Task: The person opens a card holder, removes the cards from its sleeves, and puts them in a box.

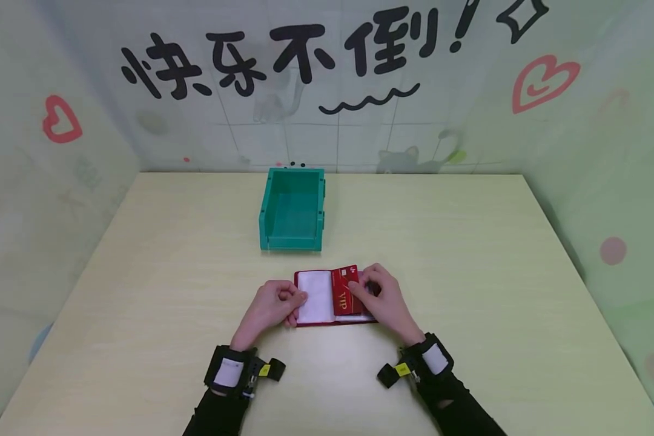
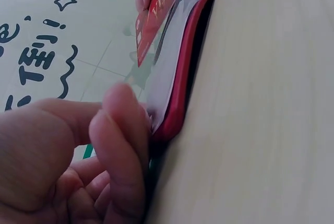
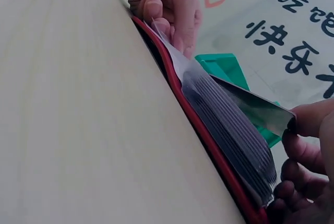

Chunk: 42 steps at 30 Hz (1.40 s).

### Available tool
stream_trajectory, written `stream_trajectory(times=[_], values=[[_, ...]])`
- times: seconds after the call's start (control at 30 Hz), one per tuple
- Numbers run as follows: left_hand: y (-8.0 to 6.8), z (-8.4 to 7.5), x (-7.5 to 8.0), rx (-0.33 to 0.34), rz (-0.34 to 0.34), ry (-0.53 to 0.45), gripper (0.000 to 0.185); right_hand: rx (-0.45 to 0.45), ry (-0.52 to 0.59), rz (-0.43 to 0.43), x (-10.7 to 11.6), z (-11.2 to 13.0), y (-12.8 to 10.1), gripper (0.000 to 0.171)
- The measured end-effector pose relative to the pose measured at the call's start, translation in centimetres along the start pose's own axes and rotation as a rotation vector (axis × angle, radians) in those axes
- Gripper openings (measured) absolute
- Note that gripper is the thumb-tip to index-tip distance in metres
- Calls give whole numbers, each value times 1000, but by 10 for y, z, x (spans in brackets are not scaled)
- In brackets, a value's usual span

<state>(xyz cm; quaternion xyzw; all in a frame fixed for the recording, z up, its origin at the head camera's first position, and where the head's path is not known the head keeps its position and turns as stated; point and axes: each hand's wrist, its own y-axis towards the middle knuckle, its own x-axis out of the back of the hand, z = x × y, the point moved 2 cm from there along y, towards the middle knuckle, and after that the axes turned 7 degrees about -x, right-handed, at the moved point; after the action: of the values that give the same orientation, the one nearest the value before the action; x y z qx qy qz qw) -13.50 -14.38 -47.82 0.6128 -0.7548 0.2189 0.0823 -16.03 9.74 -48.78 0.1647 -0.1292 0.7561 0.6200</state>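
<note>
A red card holder (image 1: pixel 314 297) lies spread on the table, its pale clear-sleeved page to the left and a thick stack of clear sleeves (image 3: pixel 229 125) to the right. My left hand (image 1: pixel 272 306) pinches the left edge of the holder between thumb and fingers. With thumb and fingertips my right hand (image 1: pixel 386 300) grips a red VIP card (image 1: pixel 346 290) by its right side. The card (image 2: pixel 156 18) is tilted up over the sleeves in the left wrist view. Part of the holder's right half is hidden under the right hand.
A green open-fronted bin (image 1: pixel 291 209) stands at the back of the table, beyond the holder. The pale wooden table (image 1: pixel 196 242) meets printed walls on the left, right and back. Each wrist wears a black strap with a small camera.
</note>
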Motion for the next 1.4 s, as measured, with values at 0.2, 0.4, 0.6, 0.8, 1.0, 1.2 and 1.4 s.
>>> stream_trajectory(times=[0.2, 0.4, 0.6, 0.8, 1.0, 1.2, 1.4], values=[[-1, -3, 9, -40, -56, 54, 19, 28, 112, -30, 8, -11, -2, 17], [10, -8, 36, -132, -397, 113, 38, 43, 130, -42, 8, -9, -2, 17], [41, -8, 58, -187, -422, 2, 73, 30, 128, -47, 8, -10, -2, 16], [69, -11, 61, -226, -335, -2, 65, 7, 183, -50, 9, -10, -1, 15], [82, -21, 46, -274, -254, -3, 61, -50, 245, -63, 11, -12, 0, 19], [91, -28, 28, -269, -164, -41, 66, -127, 281, -106, 16, -9, 5, 26], [97, -35, 17, -263, -59, -105, 67, -167, 264, -138, 31, 4, 18, 29]])
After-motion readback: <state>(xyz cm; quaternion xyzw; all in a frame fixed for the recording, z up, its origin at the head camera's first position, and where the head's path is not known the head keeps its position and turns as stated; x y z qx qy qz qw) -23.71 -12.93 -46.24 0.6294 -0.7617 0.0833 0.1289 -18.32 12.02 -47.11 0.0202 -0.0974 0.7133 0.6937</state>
